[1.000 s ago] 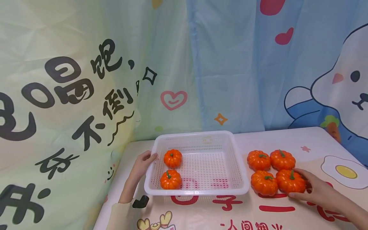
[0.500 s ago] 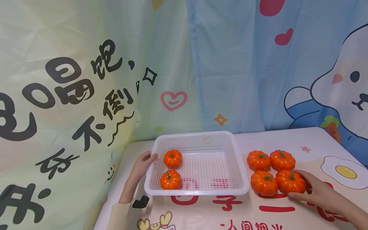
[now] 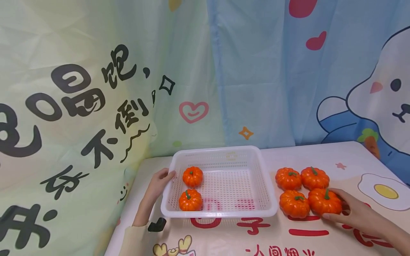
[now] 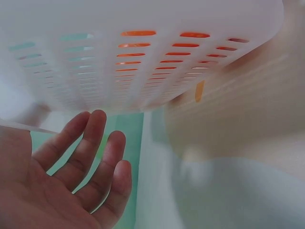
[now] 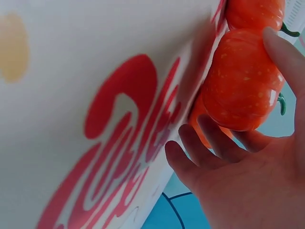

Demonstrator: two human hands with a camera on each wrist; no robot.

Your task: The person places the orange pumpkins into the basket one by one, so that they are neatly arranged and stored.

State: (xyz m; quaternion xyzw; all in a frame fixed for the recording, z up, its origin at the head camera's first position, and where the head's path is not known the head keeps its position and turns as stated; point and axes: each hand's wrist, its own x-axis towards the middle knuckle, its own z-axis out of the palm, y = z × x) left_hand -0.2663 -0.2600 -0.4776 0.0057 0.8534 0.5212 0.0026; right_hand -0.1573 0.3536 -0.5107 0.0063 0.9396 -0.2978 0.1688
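A white plastic basket [image 3: 227, 185] with slotted walls stands on the table with two small orange pumpkins, a rear one [image 3: 193, 176] and a front one [image 3: 190, 200], along its left side. My left hand [image 3: 160, 182] holds the basket's left rim; in the left wrist view its fingers [image 4: 90, 148] lie outside the wall and the thumb end is hidden. To the right of the basket my right hand [image 3: 355, 211] grips the front right pumpkin [image 3: 325, 201] of a cluster, thumb on its near side. The right wrist view has that pumpkin [image 5: 243, 78] between thumb and fingers.
Close around the gripped pumpkin are three others: a back left [image 3: 288, 178], a back right [image 3: 315, 177] and a front left one [image 3: 294, 203]. The table [image 3: 224, 236] has a printed cover. A printed curtain [image 3: 256, 71] hangs behind it.
The gripped pumpkin and my right hand have shifted very slightly to the right, away from the front left pumpkin. My left hand and the basket look the same.
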